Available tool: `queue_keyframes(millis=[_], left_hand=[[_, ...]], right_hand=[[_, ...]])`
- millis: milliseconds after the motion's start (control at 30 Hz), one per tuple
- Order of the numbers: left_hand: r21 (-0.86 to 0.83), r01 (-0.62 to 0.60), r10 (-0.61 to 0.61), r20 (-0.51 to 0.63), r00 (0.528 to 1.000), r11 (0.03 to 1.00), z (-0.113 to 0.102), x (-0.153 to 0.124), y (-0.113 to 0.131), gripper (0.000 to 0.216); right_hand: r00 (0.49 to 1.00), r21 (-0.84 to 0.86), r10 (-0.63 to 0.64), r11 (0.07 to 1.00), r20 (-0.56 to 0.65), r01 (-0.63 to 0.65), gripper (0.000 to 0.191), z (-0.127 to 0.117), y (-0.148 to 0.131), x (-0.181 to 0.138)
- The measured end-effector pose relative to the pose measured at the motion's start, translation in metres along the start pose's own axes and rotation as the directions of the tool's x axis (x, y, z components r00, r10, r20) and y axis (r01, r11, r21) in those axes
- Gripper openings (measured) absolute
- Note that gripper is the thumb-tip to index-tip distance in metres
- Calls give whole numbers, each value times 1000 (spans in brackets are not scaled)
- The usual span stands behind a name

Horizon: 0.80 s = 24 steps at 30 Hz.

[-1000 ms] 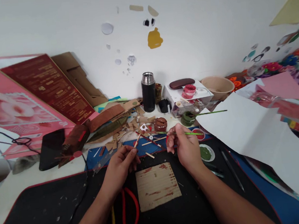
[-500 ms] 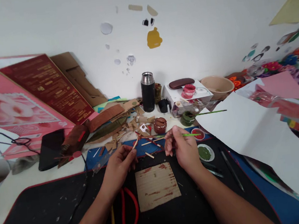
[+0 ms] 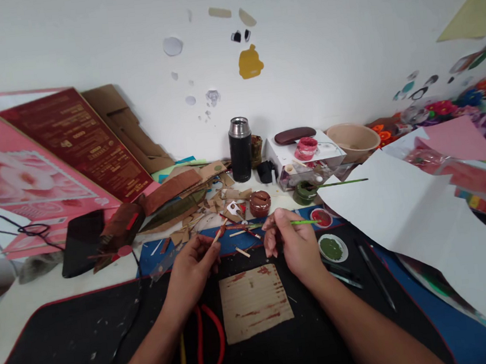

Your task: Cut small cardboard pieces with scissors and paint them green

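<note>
My left hand is closed in a pinch on a thin wooden stick whose far tip looks red-brown. My right hand is closed on a green-handled paintbrush that lies level, its handle pointing right over a small red paint pot and its other end pointing left toward the stick. A corrugated cardboard piece with red-brown smears lies on the black mat just below both hands.
A green paint lid, a brown pot and a dark green jar sit near my right hand. Red-handled scissors lie under my left wrist. Cardboard scraps, a black flask and a large white sheet surround the work area.
My right hand with the brush has slid left toward the stick. My left hand has stayed nearly still.
</note>
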<state>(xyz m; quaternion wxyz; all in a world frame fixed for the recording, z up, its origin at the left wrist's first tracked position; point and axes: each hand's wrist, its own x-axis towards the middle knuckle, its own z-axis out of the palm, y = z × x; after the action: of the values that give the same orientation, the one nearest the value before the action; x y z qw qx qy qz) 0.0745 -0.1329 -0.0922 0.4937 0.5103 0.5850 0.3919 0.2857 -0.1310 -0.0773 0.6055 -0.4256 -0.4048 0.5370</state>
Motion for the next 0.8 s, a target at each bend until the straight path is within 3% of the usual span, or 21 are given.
queue_keyframes(millis=[100,267,500,700,800], left_hand=[[20,0,0,-1,1000,1000,0,-1,1,52],[41,-10,11,-13,1000,999,0,-1,1,50],[136,-72,81,-55,995,988,0,-2,-2,41],[181,-112,128,-76,989,977,0,-2,-4,34],[213,-133,155,-90,984,968,0,-3,0,32]], right_hand=[[1000,-40,-7,999,5,7,56,1,1,-1],[995,-5,-41,999,-89,40,53,-4,-2,5],[1000,-36,-6,999,24,7,55,2,-1,-2],[996,-10,-39,999,-85,38,52,-4,0,4],[997,35,-30,999,-75,33,49,-2,1,2]])
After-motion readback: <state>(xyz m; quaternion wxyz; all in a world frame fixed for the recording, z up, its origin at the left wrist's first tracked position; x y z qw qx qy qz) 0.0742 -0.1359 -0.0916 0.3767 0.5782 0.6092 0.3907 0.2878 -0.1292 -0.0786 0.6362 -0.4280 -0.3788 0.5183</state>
